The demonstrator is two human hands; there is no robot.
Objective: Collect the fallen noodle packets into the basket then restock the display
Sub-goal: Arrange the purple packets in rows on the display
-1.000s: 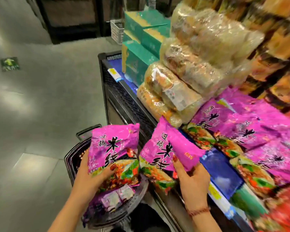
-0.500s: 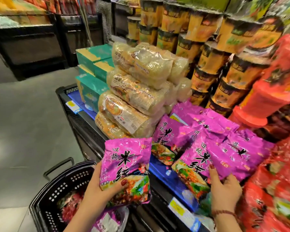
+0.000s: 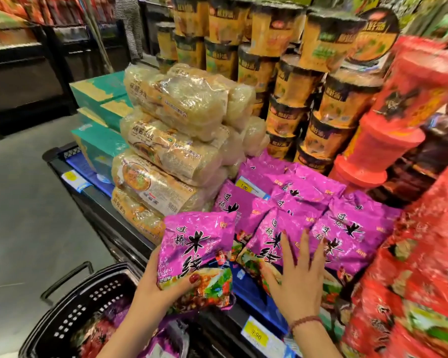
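Note:
My left hand [image 3: 163,288] grips a purple noodle packet [image 3: 197,251] by its lower edge, thumb on the front, holding it upright over the shelf's front edge. My right hand [image 3: 295,277] lies flat with spread fingers on another purple packet [image 3: 267,241] that rests on the display among several purple packets [image 3: 308,202]. A black basket [image 3: 83,313] stands below at lower left, with red and purple packets [image 3: 98,334] inside.
Clear bags of rice noodles [image 3: 171,151] are stacked left of the purple pile, teal boxes [image 3: 101,99] beyond them. Orange noodle cups [image 3: 295,86] rise behind, red packets [image 3: 411,267] and red cups [image 3: 398,112] to the right. A yellow price tag [image 3: 255,337] sits on the shelf edge. Grey floor lies left.
My right hand has laid its purple packet onto the display pile and flattened on top of it. My left hand still holds its packet, now raised closer to the shelf.

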